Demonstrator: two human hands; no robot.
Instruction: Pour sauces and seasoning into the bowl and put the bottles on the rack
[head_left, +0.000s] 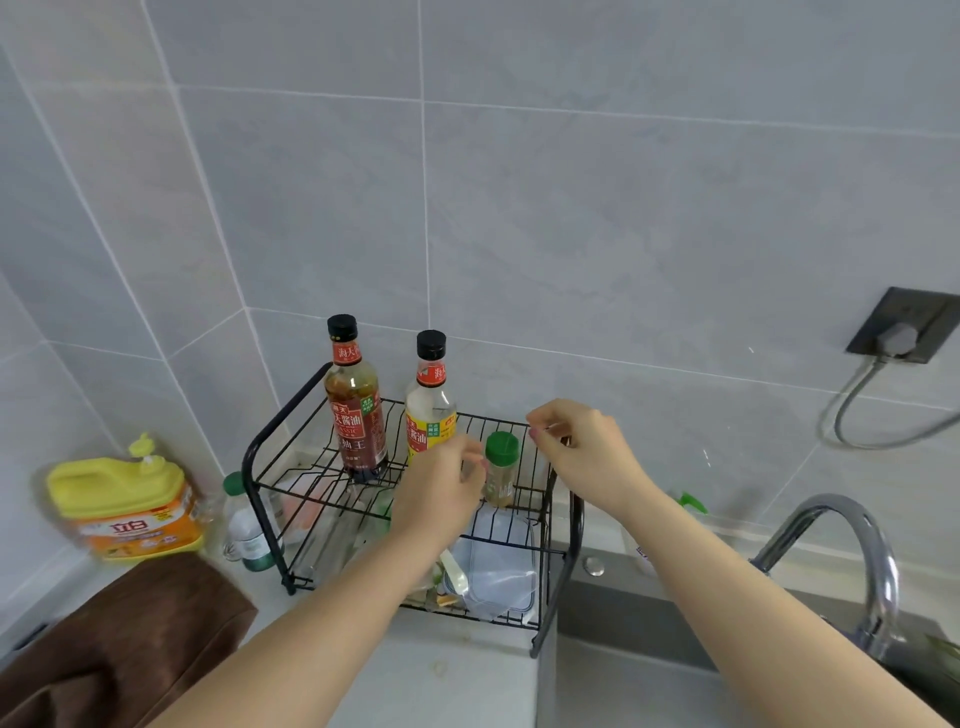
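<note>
While both my hands hover over the wire rack (270, 431), the task looks close to finished: the dark soy sauce bottle (356, 410) and the yellow-labelled sauce bottle (430, 402) stand upright along the rack's back edge, and the small green-capped seasoning jar (501, 470) stands upright on the top tier near its right edge.

My left hand (441, 491) is just beside the jar, on its left, its fingertips blurred. I cannot tell whether that grip is closed on the jar or has let go. My right hand (576, 447) sits over the rack's back right corner with the fingers loosely curled, a relaxed grip holding nothing that I can see, apart from the jar.

No bowl shows from here, so I judge the pouring done and the step in hand to be settling this last jar. To do it well, I should make sure its base sits flat across the wires and not in a gap, then open my fingers straight out sideways so I do not nudge it. It is narrow and light, so a brush from a knuckle could tip it into the yellow-labelled bottle or off the right edge toward the sink (649, 618).
</note>
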